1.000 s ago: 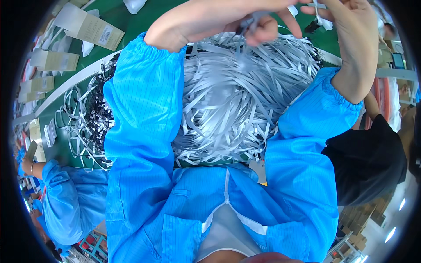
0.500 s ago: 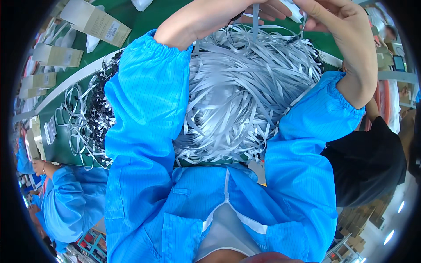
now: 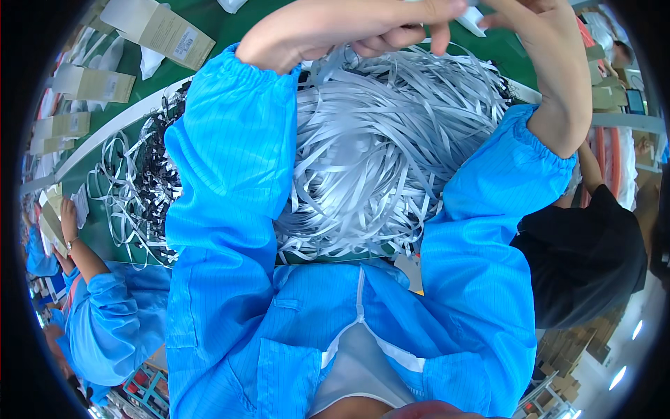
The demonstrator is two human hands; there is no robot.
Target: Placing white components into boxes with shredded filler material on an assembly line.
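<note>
Far left, a co-worker in blue has a hand (image 3: 69,220) at a tan-and-white box (image 3: 52,222); small white slips (image 3: 80,206) just beside. Above that, a row of open cartons (image 3: 178,42), tan and white, stands along the far side of the green table (image 3: 98,241). Next, a smaller heap of straps with black ends (image 3: 157,171), just left of my left sleeve (image 3: 234,133).

My left hand (image 3: 403,19) reaches over the back of the big pile of silver-grey straps (image 3: 359,153), fingers partly curled; can't tell if it's holding anything. The pile sits right in front of me, between my forearms, flat bands looped and tangled. A white piece (image 3: 472,22) shows between my hands; can't tell if either touches it. My right hand (image 3: 528,17) is bent inward, cut off by the top edge, grip unclear. Far right, a person in a black top (image 3: 586,258).
</note>
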